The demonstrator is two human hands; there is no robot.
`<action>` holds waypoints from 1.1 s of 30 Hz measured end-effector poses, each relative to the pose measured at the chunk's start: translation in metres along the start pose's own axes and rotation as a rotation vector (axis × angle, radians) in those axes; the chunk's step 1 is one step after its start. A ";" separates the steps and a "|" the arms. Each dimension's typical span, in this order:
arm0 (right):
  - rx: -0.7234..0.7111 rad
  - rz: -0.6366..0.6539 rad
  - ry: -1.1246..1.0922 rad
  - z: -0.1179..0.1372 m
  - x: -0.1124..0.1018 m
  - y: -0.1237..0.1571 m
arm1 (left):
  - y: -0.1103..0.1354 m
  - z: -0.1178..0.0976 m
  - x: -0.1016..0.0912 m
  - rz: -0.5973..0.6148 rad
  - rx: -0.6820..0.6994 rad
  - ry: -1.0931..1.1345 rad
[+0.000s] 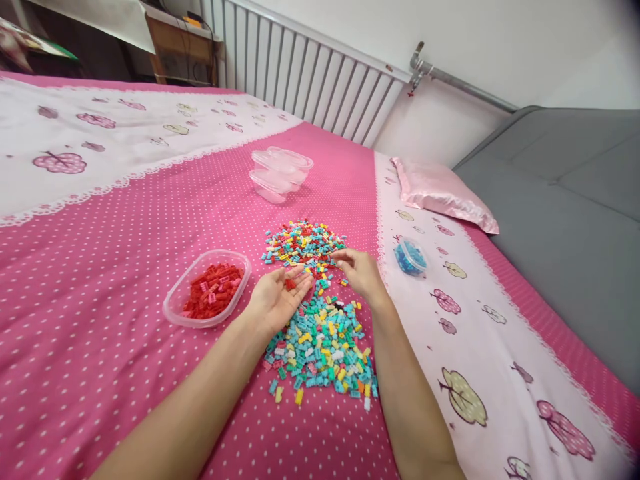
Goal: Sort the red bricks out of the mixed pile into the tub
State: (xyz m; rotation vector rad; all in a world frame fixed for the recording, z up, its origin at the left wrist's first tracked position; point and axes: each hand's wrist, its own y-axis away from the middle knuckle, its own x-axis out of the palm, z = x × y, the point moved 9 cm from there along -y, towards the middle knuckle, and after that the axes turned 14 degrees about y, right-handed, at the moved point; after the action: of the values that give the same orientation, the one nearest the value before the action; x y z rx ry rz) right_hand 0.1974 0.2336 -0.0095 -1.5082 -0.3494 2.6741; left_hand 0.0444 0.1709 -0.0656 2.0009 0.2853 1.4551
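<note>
My left hand is turned palm up, with a few small red toy bricks lying in it. Thumb and fingers of my right hand are pinched together at the right edge of the far pile of mixed toy bricks; what they grip is too small to make out. Closer to me spreads a second pile of bricks, mostly turquoise, yellow and green. Left of my left hand stands a clear plastic tub holding red and some pink bricks.
Stacked clear tubs sit beyond the far pile. A small tub with blue bricks is at the right, below a pink pillow. Everything rests on a pink dotted bedspread. A grey headboard and white railing border the bed.
</note>
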 end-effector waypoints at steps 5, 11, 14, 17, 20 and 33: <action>-0.049 0.098 0.262 -0.003 0.026 -0.001 | 0.000 0.000 0.000 0.005 0.006 -0.013; -0.075 0.081 0.372 -0.004 0.028 -0.001 | -0.002 0.000 0.000 0.008 0.009 -0.014; -0.070 0.080 0.365 -0.006 0.026 -0.001 | -0.002 -0.001 0.000 0.007 0.013 -0.011; -0.049 0.065 0.322 -0.009 0.025 -0.002 | -0.002 -0.002 -0.001 0.005 0.021 -0.007; -0.074 0.063 0.317 -0.006 0.027 -0.002 | -0.001 -0.001 -0.001 0.004 0.020 -0.010; -0.147 0.069 0.248 -0.005 0.032 -0.002 | -0.001 -0.001 -0.001 0.006 0.015 -0.015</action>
State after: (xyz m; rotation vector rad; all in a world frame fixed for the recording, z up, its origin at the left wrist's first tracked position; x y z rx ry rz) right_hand 0.1851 0.2412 -0.0381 -1.9011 -0.4950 2.5178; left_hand 0.0436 0.1718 -0.0666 2.0248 0.2849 1.4451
